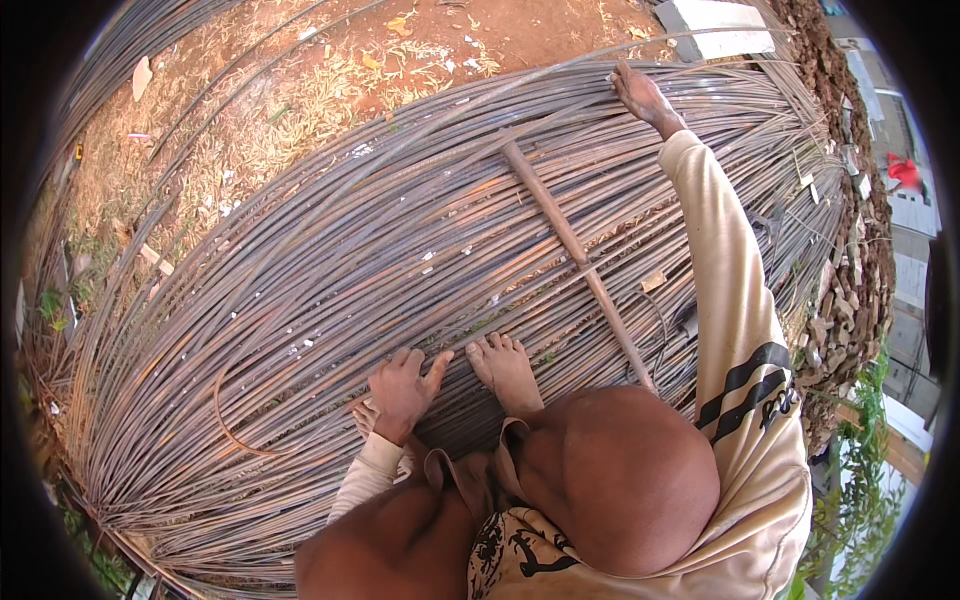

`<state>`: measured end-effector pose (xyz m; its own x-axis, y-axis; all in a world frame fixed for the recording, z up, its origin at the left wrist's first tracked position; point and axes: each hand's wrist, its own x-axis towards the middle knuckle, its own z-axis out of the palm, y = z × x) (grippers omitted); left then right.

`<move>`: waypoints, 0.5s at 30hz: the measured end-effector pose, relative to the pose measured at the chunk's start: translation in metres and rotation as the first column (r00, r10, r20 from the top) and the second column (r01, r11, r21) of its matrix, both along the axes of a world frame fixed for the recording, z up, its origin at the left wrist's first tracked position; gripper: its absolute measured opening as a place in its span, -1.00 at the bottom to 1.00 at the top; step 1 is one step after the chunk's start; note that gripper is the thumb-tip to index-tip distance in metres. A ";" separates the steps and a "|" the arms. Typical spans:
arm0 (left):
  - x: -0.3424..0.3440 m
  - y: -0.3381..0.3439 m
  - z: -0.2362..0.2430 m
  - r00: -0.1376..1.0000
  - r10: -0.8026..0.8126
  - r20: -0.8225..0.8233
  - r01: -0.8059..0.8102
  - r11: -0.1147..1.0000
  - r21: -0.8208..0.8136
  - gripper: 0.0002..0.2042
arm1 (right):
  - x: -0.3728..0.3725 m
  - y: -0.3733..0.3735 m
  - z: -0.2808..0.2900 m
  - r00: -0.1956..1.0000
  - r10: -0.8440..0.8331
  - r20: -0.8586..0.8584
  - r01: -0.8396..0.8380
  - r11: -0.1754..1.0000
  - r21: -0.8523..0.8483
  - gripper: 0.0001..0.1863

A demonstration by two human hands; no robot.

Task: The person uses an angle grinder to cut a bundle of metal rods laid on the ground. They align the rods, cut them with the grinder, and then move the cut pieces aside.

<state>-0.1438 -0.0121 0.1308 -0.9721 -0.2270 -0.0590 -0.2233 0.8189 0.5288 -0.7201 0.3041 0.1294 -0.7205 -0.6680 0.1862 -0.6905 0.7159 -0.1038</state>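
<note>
I squat barefoot on a wide bed of long, rusty steel rods (pixel 330 270). My right hand (pixel 642 97) reaches out to the far edge of the bed, its fingers closed round a steel rod there. Close to my feet, my left hand (pixel 405 388) rests on the rods, thumb held apart and fingers bent downward; their tips are hidden. My left foot is mostly covered by that hand, while my right foot (pixel 505 372) stands bare on the rods. Between the two hands, a thick brown bar (pixel 550 208) lies crosswise over the bed.
A pale block (pixel 715 30) sits at the far right edge of the rods. Beyond the bed is reddish soil with dry leaves (pixel 350 80). Several loose rods arc across the left side. On the right, a rough stony bank (pixel 845 290) borders the bed, with green plants (pixel 865 450) below.
</note>
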 end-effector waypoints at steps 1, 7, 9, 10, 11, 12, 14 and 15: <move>-0.002 -0.004 -0.003 1.000 -0.005 -0.002 0.005 1.000 0.003 -0.58 | 0.004 -0.011 -0.006 0.999 -0.001 -0.043 0.000 1.000 -0.028 -0.67; -0.005 -0.017 0.002 0.999 0.007 0.053 -0.010 0.999 0.047 -0.60 | 0.142 -0.046 0.024 0.978 -0.165 0.130 0.191 0.955 -0.225 -0.69; -0.007 -0.021 0.000 0.996 -0.027 0.088 0.021 0.997 0.069 -0.61 | 0.210 -0.031 0.050 0.925 -0.261 0.275 0.330 0.911 -0.247 -0.70; -0.002 -0.026 0.002 0.993 -0.028 0.116 0.020 0.997 0.068 -0.62 | 0.244 -0.032 0.057 0.883 -0.315 0.347 0.422 0.856 -0.299 -0.77; 0.001 -0.034 0.005 0.990 -0.027 0.136 0.019 0.998 0.064 -0.64 | 0.272 -0.028 0.068 0.718 -0.445 0.535 0.602 0.783 -0.157 -0.76; 0.001 -0.043 0.010 0.988 -0.037 0.148 0.027 0.997 0.066 -0.66 | 0.296 -0.004 0.058 0.767 -0.448 0.460 0.571 0.803 -0.171 -0.77; -0.001 -0.063 0.022 0.992 -0.001 0.126 -0.006 0.998 0.057 -0.70 | 0.340 0.038 0.039 0.856 -0.434 0.281 0.483 0.866 -0.134 -0.79; -0.001 -0.077 0.027 0.995 0.052 0.082 -0.056 0.997 0.046 -0.72 | 0.360 0.053 0.031 0.767 -0.542 0.344 0.590 0.806 -0.046 -0.78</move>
<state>-0.1453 -0.0891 0.1573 -0.9502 -0.2739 -0.1485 -0.3097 0.7786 0.5458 -0.3598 0.3571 0.1601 -0.9937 -0.1037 -0.0422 -0.0811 0.9264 -0.3678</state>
